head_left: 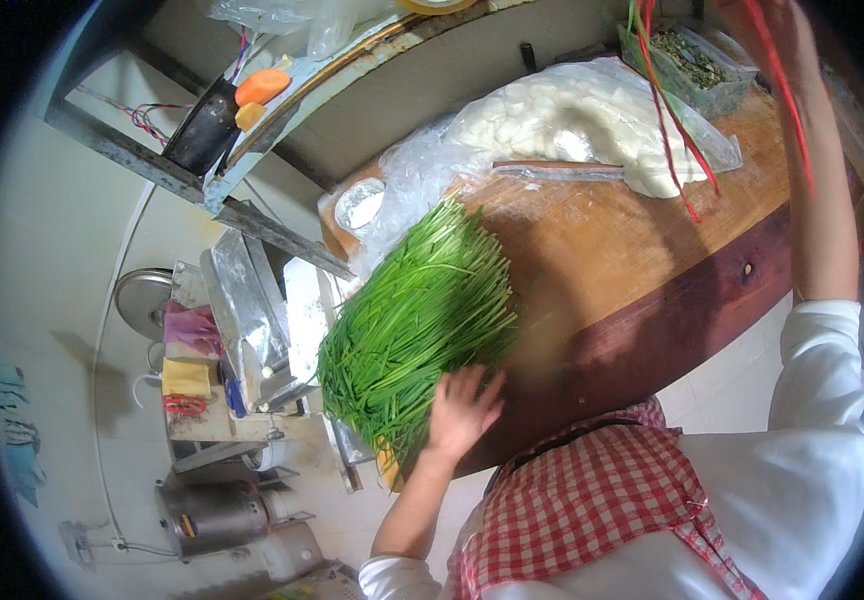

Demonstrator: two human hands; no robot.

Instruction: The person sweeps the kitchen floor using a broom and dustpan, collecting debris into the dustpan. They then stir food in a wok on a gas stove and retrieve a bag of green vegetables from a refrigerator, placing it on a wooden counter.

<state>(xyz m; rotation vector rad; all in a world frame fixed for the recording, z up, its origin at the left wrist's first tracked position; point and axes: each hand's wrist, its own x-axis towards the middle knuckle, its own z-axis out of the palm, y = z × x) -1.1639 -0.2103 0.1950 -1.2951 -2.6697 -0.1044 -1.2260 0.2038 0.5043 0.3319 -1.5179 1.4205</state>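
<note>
A big heap of long green chives (422, 310) lies on the left part of the wooden board. My left hand (464, 408) rests against the near edge of the heap, its fingers spread and holding nothing. At the upper right, my right hand (757, 30) is raised and partly cut off by the picture's top edge. Several thin red strips (687, 140) dangle around it, one running across the hand, which seems closed on them. A thin green strand hangs among them. The fingertips are out of sight.
Pale dough pieces (552, 115) lie under clear plastic at the back, with a thin stick (557, 168) before them. A clear tub of chopped greens (697, 75) stands back right, a bowl of white powder (360, 205) back left. A metal shelf (282, 235) overhangs the left.
</note>
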